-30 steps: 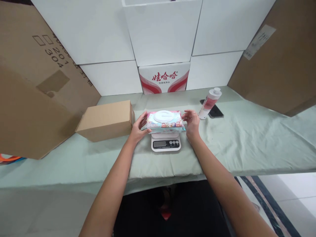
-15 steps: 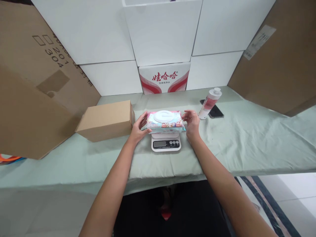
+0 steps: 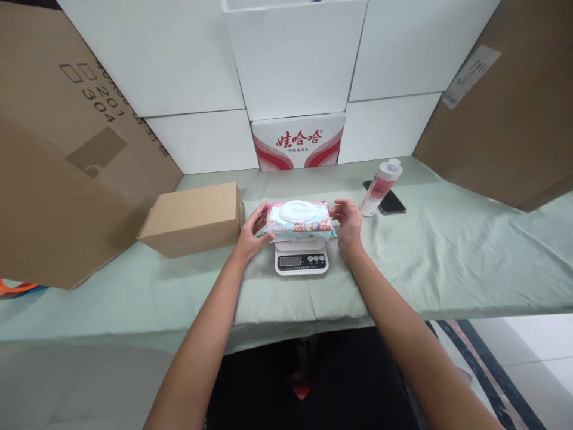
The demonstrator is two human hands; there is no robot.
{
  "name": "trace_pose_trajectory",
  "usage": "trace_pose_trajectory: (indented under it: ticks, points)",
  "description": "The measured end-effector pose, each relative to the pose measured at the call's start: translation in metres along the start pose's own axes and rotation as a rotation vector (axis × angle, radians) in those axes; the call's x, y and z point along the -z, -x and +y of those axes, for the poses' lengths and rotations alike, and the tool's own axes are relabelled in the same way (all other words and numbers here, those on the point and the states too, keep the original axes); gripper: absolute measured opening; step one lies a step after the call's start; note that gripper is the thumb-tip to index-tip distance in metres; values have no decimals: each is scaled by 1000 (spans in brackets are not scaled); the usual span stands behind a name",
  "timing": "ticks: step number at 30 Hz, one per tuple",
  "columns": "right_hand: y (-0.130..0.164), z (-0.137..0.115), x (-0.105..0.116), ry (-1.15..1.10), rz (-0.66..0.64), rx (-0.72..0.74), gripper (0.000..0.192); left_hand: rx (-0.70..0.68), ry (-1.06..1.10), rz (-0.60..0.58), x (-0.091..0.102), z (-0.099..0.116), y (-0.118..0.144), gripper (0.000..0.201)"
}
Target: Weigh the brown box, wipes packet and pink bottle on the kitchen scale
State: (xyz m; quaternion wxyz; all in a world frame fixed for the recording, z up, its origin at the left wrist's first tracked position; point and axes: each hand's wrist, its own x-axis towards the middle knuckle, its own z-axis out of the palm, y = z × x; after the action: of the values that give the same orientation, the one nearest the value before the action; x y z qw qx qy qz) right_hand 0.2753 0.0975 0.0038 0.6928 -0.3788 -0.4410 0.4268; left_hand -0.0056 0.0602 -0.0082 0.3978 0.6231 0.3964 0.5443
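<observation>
The left hand [image 3: 250, 232] and right hand [image 3: 347, 224] grip the two ends of a pack of wipes [image 3: 299, 220], which lies flat on a small scale [image 3: 301, 258] on the green-covered table [image 3: 447, 257]. Its printed label is too small to read. Left stands a plain cardboard box [image 3: 192, 218]; right, a bottle [image 3: 379, 187] beside a phone [image 3: 391, 202]. Behind, a carton [image 3: 298, 142] reads 娃哈哈. A big brown box [image 3: 67, 149] shows "201" and "304".
</observation>
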Motion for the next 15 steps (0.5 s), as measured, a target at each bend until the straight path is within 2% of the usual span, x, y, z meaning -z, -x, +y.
trace_pose_trajectory:
  ticks: [11,15]
  points:
    - [0,0,0,31,-7,1,48,0,-6,13,-1,1,1,126]
    - [2,0,-1,42,-35,56,44,3,-6,7,-1,2,1,125]
